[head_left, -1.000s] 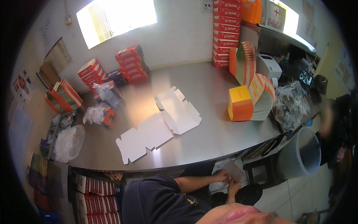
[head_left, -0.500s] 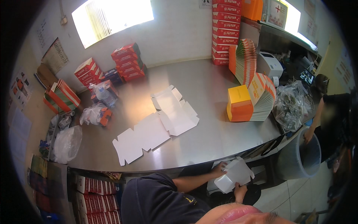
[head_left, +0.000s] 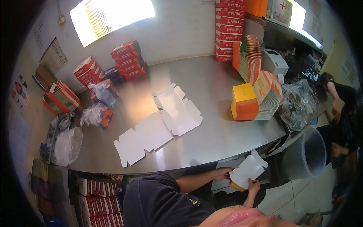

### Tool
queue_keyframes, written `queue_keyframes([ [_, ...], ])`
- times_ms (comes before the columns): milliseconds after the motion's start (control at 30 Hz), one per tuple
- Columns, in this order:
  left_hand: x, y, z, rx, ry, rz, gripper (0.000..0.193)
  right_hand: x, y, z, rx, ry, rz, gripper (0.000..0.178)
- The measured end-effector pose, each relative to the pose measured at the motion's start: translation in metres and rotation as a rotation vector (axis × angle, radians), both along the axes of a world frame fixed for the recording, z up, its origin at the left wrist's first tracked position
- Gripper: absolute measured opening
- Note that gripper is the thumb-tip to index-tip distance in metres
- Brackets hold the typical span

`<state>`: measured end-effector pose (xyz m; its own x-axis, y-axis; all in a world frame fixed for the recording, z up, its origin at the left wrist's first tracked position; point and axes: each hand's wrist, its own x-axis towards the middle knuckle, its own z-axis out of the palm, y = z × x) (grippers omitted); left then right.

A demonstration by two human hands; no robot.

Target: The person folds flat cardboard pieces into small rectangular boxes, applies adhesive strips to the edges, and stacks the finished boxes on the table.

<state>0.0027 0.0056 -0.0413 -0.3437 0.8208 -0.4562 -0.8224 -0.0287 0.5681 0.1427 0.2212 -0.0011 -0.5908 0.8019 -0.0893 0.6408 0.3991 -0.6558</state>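
Observation:
Low at the table's front edge, I hold a partly folded carton (head_left: pixel 247 171) over my lap, its white inside and flaps facing up and a yellow-orange outer side showing below. My left hand (head_left: pixel 223 173) grips its left edge. My right hand (head_left: pixel 253 185) pinches the near right edge, fingertips on the white board. Two flat, unfolded white carton blanks (head_left: pixel 151 130) lie overlapping on the metal table (head_left: pixel 211 147). A folded yellow-orange box (head_left: pixel 244 101) stands at the right, against a fanned row of flat orange cartons (head_left: pixel 269 94).
Red boxes (head_left: pixel 128 60) are stacked at the back left, with a taller red stack (head_left: pixel 229 32) at the back. Plastic-wrapped items (head_left: pixel 94 115) lie on the left. A clear bin (head_left: pixel 305 153) stands to my right, near another person's arm (head_left: pixel 335 106). A white printer (head_left: pixel 275 61) sits behind.
The carton in my hands has tilted up and moved slightly right and up, bringing its yellow-orange side into view. At the right, the other person's hand has left the bin's rim.

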Motion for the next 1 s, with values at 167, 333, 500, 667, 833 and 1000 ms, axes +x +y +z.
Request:
queue_keyframes([
  [167, 0.008, 0.001, -0.011, -0.265, 0.272, 0.033, 0.033, -0.007, -0.018, 0.006, 0.137, 0.051, -0.087, 0.029],
  [333, 0.007, 0.004, -0.022, -0.433, 0.861, 0.122, 0.035, -0.016, -0.059, 0.062, 0.255, -0.095, 0.105, 0.034],
  [500, 0.014, 0.006, 0.021, -0.234, 1.030, 0.209, 0.029, -0.041, -0.087, 0.080, -0.495, 0.149, 0.047, 0.038],
  [667, 0.020, -0.002, 0.054, -0.275, 0.960, 0.180, 0.032, -0.037, -0.081, 0.054, -0.463, 0.311, 0.134, 0.023],
  [833, 0.023, -0.005, 0.036, -0.227, 0.779, 0.226, 0.034, -0.018, -0.078, 0.050, -0.401, 0.280, 0.258, 0.018],
  [1000, 0.024, 0.006, 0.059, -0.104, 0.626, 0.126, 0.033, -0.004, -0.078, 0.046, -0.673, 0.468, 0.089, 0.015],
])
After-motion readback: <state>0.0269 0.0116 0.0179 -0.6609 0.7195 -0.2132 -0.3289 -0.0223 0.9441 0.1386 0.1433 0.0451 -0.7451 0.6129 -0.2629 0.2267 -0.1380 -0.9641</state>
